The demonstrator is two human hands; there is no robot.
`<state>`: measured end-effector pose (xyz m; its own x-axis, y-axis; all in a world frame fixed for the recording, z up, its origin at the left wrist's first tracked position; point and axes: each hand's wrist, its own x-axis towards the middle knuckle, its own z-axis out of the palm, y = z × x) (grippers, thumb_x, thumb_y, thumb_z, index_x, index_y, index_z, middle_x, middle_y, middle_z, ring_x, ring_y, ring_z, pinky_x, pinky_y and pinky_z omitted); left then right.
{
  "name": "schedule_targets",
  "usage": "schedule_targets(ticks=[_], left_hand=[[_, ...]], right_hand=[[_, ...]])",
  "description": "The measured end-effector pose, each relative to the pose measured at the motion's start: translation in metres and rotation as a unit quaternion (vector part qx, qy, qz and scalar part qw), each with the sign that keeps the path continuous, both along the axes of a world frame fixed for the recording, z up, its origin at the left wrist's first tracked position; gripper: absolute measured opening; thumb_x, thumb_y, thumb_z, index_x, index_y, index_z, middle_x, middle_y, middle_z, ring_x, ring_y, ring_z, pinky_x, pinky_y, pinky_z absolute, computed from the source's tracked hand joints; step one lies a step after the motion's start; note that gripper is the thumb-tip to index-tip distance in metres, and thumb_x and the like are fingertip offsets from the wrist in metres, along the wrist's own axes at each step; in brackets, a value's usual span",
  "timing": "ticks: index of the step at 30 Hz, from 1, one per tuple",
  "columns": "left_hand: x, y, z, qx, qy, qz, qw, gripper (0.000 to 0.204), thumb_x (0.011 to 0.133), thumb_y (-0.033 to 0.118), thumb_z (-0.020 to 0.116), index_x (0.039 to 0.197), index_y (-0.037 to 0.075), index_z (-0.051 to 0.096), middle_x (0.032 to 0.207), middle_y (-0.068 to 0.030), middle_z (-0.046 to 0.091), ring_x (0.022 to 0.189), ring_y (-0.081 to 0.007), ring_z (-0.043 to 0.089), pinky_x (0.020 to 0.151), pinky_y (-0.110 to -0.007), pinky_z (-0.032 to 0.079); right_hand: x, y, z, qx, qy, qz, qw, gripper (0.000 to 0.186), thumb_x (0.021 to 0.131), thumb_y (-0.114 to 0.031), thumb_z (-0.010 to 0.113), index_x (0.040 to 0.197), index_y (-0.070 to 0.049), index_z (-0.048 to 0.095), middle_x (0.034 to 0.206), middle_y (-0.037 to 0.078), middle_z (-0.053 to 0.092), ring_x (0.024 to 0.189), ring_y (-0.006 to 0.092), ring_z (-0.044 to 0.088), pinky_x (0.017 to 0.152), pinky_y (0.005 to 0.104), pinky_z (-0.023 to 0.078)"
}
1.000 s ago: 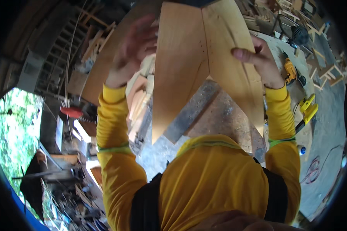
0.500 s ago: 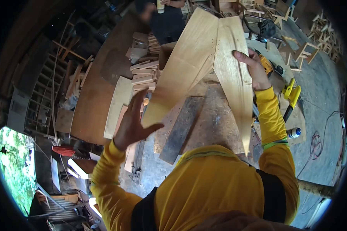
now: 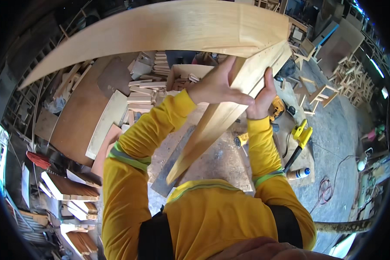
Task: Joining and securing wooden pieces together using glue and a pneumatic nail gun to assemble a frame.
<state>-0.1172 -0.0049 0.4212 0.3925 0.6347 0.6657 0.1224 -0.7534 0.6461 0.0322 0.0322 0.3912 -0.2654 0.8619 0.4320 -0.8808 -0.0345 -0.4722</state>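
Note:
Two pale, tapered boards joined at an angle form one wooden piece, held up in front of me above the workbench. The longer board sweeps to the far left and ends in a point. Its other board slants down toward my chest. My left hand is wrapped round this slanting board near the joint, thumb along its near face. Opposite it, my right hand grips the same board from the right, thumb pointing up. The fingers of both hands are partly hidden behind the wood.
On the bench lies a dark plank. Stacked wood blocks and a cardboard box stand beyond. At right are a yellow drill, a yellow blower, a bottle and wooden chair frames.
The wooden piece has turned, so one board now points far left and the other slants toward me. My left hand, free and spread before, has taken hold of it beside my right hand.

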Motion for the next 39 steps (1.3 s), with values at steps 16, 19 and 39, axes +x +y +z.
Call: schedule_targets(ticks=[16, 19, 39], left_hand=[[-0.035, 0.017, -0.098, -0.178, 0.115, 0.214, 0.954, 0.082, 0.067, 0.008, 0.070, 0.141, -0.005, 0.038, 0.125, -0.0282, 0.059, 0.120, -0.0322, 0.059, 0.096, -0.032, 0.048], [-0.018, -0.014, -0.122, -0.249, 0.317, 0.256, 0.879, 0.088, 0.068, 0.010, 0.070, 0.142, -0.014, 0.030, 0.128, -0.0330, 0.056, 0.123, -0.0372, 0.056, 0.098, -0.036, 0.048], [-0.250, -0.241, 0.067, -0.424, 0.324, 0.231, 0.814, 0.073, 0.093, 0.023, 0.072, 0.150, -0.002, 0.035, 0.143, -0.0194, 0.051, 0.130, -0.0273, 0.052, 0.105, -0.038, 0.046]], right_hand=[[0.018, 0.037, -0.042, 0.305, -0.218, -0.374, 0.848, 0.089, 0.083, -0.037, 0.076, 0.149, -0.005, 0.028, 0.149, 0.016, 0.034, 0.142, 0.0306, 0.032, 0.118, 0.0440, 0.024], [0.046, 0.033, -0.041, 0.403, -0.204, -0.285, 0.846, 0.084, 0.076, -0.039, 0.081, 0.139, -0.004, 0.039, 0.136, 0.017, 0.046, 0.134, 0.0316, 0.042, 0.112, 0.0447, 0.033], [0.126, -0.100, -0.283, -0.037, -0.240, -0.247, 0.938, 0.048, 0.079, -0.028, 0.078, 0.115, -0.008, 0.053, 0.101, 0.006, 0.054, 0.097, 0.0221, 0.054, 0.093, 0.0393, 0.046]])
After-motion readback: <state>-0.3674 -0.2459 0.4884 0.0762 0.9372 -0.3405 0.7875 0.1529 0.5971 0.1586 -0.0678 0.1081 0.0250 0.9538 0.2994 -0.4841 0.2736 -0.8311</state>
